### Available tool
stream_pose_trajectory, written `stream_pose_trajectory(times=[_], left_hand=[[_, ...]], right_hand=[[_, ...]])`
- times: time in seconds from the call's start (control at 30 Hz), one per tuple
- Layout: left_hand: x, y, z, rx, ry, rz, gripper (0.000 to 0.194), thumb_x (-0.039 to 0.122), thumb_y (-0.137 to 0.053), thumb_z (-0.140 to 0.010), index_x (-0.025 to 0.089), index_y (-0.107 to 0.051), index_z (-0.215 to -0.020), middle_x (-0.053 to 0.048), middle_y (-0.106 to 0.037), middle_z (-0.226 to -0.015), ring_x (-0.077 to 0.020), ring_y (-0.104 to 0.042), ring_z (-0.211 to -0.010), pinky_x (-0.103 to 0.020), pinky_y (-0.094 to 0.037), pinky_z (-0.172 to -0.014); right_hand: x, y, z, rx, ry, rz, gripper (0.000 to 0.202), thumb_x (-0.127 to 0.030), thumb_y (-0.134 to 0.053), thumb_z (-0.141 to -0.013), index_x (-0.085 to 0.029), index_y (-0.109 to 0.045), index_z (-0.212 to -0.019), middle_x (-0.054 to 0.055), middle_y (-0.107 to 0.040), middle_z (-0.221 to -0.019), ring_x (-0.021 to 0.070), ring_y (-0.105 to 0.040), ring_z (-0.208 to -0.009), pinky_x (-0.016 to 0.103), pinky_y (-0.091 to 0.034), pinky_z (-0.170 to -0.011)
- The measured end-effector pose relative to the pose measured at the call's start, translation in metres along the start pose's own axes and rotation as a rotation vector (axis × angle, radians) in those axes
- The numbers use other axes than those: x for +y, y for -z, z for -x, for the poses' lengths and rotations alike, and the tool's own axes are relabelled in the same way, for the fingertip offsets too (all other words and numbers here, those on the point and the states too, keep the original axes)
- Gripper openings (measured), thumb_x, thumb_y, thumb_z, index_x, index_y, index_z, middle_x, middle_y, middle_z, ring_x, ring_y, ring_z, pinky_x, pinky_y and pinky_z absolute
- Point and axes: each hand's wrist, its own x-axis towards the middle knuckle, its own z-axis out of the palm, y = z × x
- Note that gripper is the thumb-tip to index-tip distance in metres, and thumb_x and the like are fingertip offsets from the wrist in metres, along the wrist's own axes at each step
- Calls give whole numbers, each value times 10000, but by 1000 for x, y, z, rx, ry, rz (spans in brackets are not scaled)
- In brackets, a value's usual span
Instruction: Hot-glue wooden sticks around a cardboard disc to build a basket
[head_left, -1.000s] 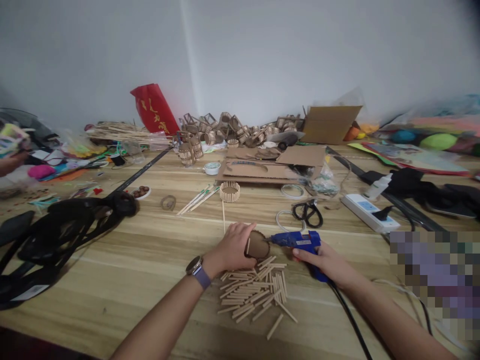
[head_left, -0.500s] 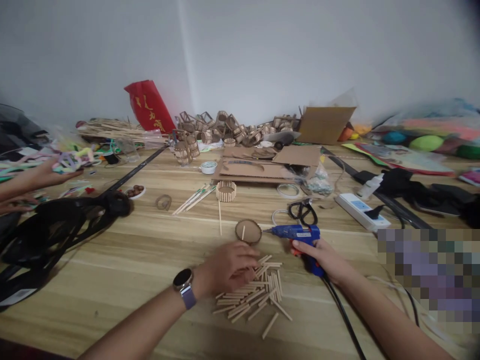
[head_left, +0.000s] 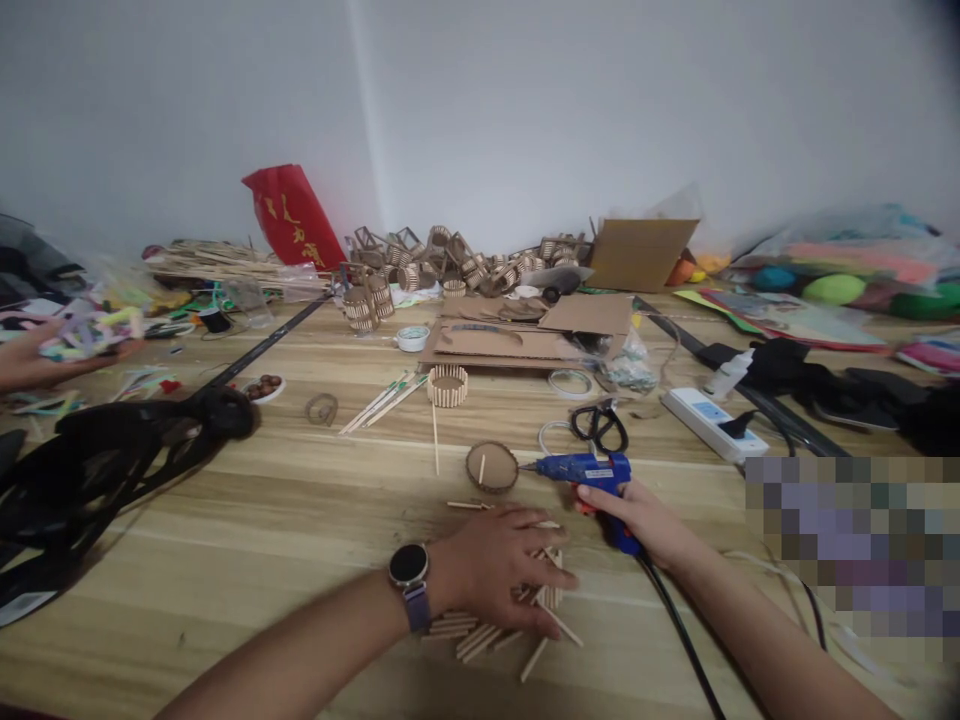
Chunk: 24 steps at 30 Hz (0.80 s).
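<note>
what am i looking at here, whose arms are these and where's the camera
The camera sits on a person's head, looking forward and down, so the two arms are that person's own. The left hand, with a watch on the wrist, lies flat on a pile of short wooden sticks on the wooden table. The right hand has its grip on a blue glue gun, whose nozzle points at a small round cardboard base. Scissors and a power strip lie behind. At far left, another person's hand holds colourful strips.
</note>
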Motion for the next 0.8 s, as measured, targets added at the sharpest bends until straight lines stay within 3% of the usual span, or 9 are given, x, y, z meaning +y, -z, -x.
stream_pose_trajectory(times=[0.17, 0.47, 0.57, 0.7, 0.8], left_hand=[[8, 0, 10, 12, -29, 4, 472, 520, -602, -838, 241, -593, -1219, -90, -504, -1396, -272, -417, -1328, -403, -353, -1095], [14, 3, 20, 49, -37, 8, 538, 570, -521, -870, 230, -523, -1287, -90, -482, -1415, -256, -391, -1343, -394, -282, -1141], [10, 10, 24, 80, 70, -4, 517, 557, -439, -914, 254, -470, -1332, -72, -482, -1415, -255, -370, -1349, -440, -246, -1150], [4, 16, 35, 68, 247, -5, 566, 579, -296, -944, 213, -442, -1351, -113, -488, -1398, -277, -400, -1316, -479, -318, -1101], [6, 18, 41, 43, 281, 7, 611, 600, -268, -939, 190, -421, -1365, -132, -471, -1410, -280, -394, -1322, -480, -326, -1099]], right_hand=[[1, 0, 0, -34, 16, 0, 518, -690, -715, -576, -177, -659, -628, 34, -629, -638, 172, -519, -611, 298, -417, -618], [-2, -1, 1, -44, 37, 60, 522, -701, -689, -586, -183, -642, -622, 23, -619, -625, 173, -517, -617, 293, -409, -616], [-3, -1, 1, -48, 43, 66, 526, -708, -679, -587, -186, -630, -621, 16, -611, -622, 170, -512, -612, 294, -408, -617], [-3, -1, 1, -53, 47, 58, 510, -691, -688, -592, -185, -630, -618, 10, -605, -618, 162, -506, -604, 291, -404, -619], [-2, 0, 1, -64, 49, 43, 474, -652, -703, -610, -182, -642, -626, 12, -612, -625, 159, -508, -608, 290, -400, -626]])
